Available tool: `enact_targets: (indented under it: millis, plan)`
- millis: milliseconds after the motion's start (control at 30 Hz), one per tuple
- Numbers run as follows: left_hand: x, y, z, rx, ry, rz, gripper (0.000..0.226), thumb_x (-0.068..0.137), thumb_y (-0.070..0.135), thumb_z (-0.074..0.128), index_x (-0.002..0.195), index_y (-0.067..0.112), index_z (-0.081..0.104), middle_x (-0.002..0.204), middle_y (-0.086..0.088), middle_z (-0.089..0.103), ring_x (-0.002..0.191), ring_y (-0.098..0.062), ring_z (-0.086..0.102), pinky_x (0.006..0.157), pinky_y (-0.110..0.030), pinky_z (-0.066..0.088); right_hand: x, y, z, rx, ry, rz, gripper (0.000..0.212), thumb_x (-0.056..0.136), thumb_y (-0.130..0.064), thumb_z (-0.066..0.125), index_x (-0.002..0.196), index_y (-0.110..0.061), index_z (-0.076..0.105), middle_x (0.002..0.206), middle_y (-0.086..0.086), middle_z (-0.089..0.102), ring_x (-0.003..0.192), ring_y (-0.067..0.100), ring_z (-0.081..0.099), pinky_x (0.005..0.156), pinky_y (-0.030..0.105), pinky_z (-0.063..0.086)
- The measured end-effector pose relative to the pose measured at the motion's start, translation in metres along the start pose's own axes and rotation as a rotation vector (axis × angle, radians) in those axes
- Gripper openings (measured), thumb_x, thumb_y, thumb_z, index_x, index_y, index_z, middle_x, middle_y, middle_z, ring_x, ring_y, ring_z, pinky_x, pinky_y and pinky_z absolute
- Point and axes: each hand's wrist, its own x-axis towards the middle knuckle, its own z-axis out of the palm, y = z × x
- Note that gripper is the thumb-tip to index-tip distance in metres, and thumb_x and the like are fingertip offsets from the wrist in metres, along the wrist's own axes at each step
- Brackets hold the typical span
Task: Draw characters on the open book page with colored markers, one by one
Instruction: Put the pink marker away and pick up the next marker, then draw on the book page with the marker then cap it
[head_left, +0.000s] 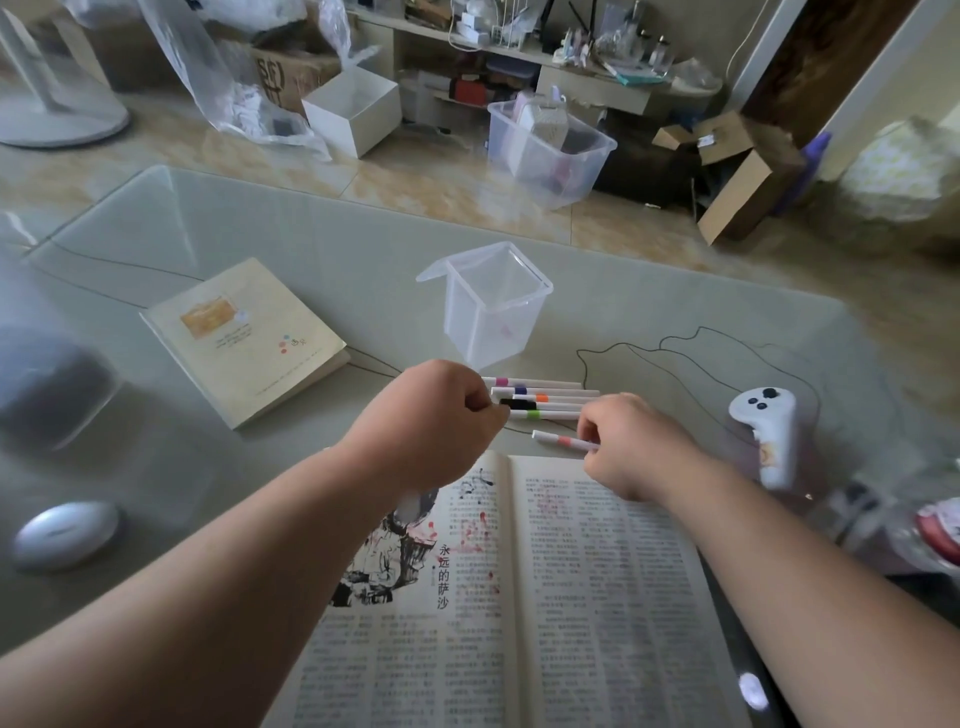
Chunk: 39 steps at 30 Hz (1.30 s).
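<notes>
An open book (571, 597) with printed text, an ink illustration and red marks on its left page lies at the near edge of the table. Just beyond it, a row of white markers (545, 397) with magenta, purple, orange, black and green bands lies side by side. My right hand (634, 447) pinches the right end of a pink-banded marker (561, 441), held low over the book's top edge. My left hand (431, 421) is curled shut, its fingertips at the left end of the green-banded marker (545, 414). Nothing shows inside it.
A clear plastic box (493, 306) with its lid open stands behind the markers. A closed cream book (244, 338) lies at the left, a grey mouse (62, 535) near left, and a white controller (769, 431) at the right. A thin black cable (675, 338) loops across the table.
</notes>
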Motion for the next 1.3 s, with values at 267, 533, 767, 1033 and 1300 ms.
enact_targets:
  millis: [267,533,767,1033,1300]
  plan:
    - [-0.008,0.008,0.006,-0.089,-0.097,0.194,0.028,0.093,0.046,0.058,0.116,0.032,0.066,0.103,0.015,0.064,0.080,-0.007,0.061,0.073,-0.027,0.048,-0.082,-0.014,-0.041,0.081,-0.009,-0.110,0.017,0.088,-0.041,0.056,0.077,-0.029,0.059,0.072,-0.009,0.062,0.068,0.010,0.059,0.055,0.029,0.041]
    - [-0.026,0.023,0.013,-0.140,-0.329,0.461,0.012,0.082,0.044,0.074,0.088,0.034,0.077,0.079,0.016,0.063,0.070,-0.004,0.057,0.063,-0.018,0.045,-0.129,0.016,-0.045,0.683,-0.057,-0.087,0.011,0.083,-0.035,0.077,0.086,-0.026,0.072,0.060,-0.001,0.072,0.045,0.004,0.052,0.050,0.020,0.039]
    - [-0.024,0.022,0.026,-0.040,-0.227,0.375,0.011,0.085,0.048,0.067,0.080,0.039,0.071,0.076,0.016,0.059,0.068,-0.007,0.054,0.059,-0.020,0.041,-0.116,0.028,-0.028,1.666,-0.191,0.071,0.023,0.072,-0.009,0.071,0.093,0.000,0.070,0.070,0.020,0.068,0.053,0.017,0.052,0.040,0.021,0.039]
    - [-0.022,0.022,0.042,-0.048,0.003,0.357,0.032,0.088,0.054,0.054,0.076,0.027,0.067,0.074,0.011,0.055,0.069,-0.010,0.053,0.059,-0.020,0.040,-0.083,0.005,0.001,1.541,0.001,0.008,0.017,0.095,-0.018,0.065,0.085,-0.006,0.073,0.070,0.006,0.069,0.062,0.015,0.057,0.056,0.027,0.044]
    - [-0.021,0.021,0.030,0.072,-0.149,0.329,0.037,0.096,0.046,0.045,0.067,0.024,0.056,0.063,0.012,0.055,0.064,-0.004,0.052,0.059,-0.017,0.038,-0.071,0.009,-0.007,1.807,0.018,0.130,0.030,0.099,-0.015,0.057,0.076,0.000,0.069,0.055,0.004,0.060,0.043,0.010,0.051,0.040,0.020,0.043]
